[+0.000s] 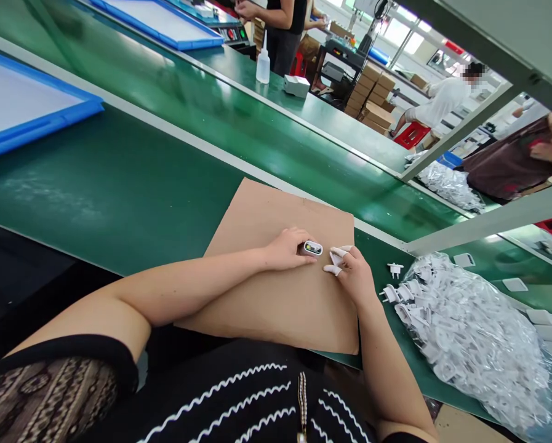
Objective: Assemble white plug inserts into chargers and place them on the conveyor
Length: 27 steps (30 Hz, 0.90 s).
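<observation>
My left hand (pixel 288 248) is wrapped around a small white charger housing (pixel 313 248) over the brown cardboard sheet (pixel 276 314). The housing's open end faces right and shows electronic parts inside. Just to the right, a short gap away, is my right hand (pixel 353 268), with white finger covers on its thumb and fingertips. Its fingers are closed around a small white piece (pixel 336 258), mostly hidden, whose kind I cannot make out. Loose white plug pieces (pixel 395 269) lie on the green bench right of this hand.
A clear bag of many white plastic parts (pixel 481 344) lies at right. Flat white pieces (pixel 515 285) sit behind it. Blue-rimmed trays (pixel 40 117) are at left. A squeeze bottle (pixel 263 64) and white box (pixel 296 85) stand across the bench. Metal frame bars (pixel 469 129) cross the right; other people work beyond.
</observation>
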### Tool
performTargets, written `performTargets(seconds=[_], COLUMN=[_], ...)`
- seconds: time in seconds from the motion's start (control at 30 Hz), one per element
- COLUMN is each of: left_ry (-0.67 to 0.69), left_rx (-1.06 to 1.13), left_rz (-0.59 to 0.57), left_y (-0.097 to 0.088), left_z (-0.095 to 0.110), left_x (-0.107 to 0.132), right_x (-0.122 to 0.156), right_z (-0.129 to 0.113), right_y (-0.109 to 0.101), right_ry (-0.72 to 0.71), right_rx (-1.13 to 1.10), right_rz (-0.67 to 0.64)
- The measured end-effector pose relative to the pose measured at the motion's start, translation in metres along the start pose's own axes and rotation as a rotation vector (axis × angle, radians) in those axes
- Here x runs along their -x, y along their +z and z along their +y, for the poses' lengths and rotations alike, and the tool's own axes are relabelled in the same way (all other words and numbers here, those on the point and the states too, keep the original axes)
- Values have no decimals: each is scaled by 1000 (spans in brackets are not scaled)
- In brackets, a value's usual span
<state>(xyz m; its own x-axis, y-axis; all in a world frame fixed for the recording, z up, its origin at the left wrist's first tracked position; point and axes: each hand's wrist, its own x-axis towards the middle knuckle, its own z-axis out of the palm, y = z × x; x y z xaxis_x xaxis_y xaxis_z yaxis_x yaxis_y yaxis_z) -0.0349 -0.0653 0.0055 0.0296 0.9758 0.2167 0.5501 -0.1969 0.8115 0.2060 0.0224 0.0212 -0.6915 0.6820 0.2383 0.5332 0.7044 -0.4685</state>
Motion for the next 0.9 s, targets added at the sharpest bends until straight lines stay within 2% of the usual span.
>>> performTargets(seconds=[0.27,0.33,0.43,0.5,0.6,0.73,0.9], left_ry=[-17,-16,28,39,19,15,38], left_rx=[6,15,38,41,14,-24,-36], left_rz=[35,34,-38,-64,-57,-52,-45], left_y=[1,0,0,1,3,6,6], left_z=[-3,-1,3,5,6,4,2], left_x=[0,0,1,2,2,0,-1], right_x=[-2,-2,-3,-1,2,2,-5], right_z=[-6,-11,-21,-31,-46,-57,-56], right_y=[7,8,10,11,11,12,12], right_ry=[-28,59,255,296,197,-22,-118], right_rx=[-156,-228,-380,-463,-420,-135,-12], right_rz=[5,74,258,334,312,197,104])
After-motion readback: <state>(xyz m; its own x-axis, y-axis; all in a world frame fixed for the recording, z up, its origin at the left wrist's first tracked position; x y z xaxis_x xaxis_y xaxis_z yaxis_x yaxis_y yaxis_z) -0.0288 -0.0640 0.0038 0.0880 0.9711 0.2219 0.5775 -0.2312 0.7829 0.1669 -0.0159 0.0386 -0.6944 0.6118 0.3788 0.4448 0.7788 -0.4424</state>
